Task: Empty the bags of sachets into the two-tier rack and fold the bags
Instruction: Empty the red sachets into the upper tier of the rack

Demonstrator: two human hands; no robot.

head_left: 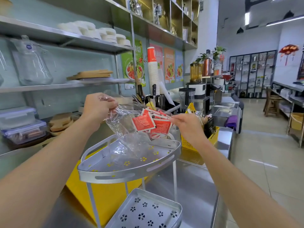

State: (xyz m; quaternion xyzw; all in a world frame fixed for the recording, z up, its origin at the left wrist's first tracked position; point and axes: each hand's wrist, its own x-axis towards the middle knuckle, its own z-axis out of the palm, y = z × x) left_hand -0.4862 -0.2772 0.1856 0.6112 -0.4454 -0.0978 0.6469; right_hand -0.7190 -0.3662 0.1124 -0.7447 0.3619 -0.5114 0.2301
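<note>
A clear plastic bag [122, 127] hangs tilted above the top tier [115, 174] of a silver two-tier rack. My left hand [97, 108] grips the bag's bunched end, raised high. Several red sachets [151, 125] sit at the bag's lower right end and spill toward the tier. My right hand [185, 123] pinches the bag's edge beside the sachets. The lower tier [148, 209], with flower-shaped holes, sits near the bottom of the view with nothing in it. The top tier holds only the bag's trailing plastic.
The rack stands on a steel counter [197, 186] over a yellow board [108, 196]. A yellow basket [197, 139] of utensils stands just behind my right hand. A blender [186, 97], a cup stack [153, 69] and a knife holder [158, 100] line the back. Wall shelves hold glass jars and containers at left.
</note>
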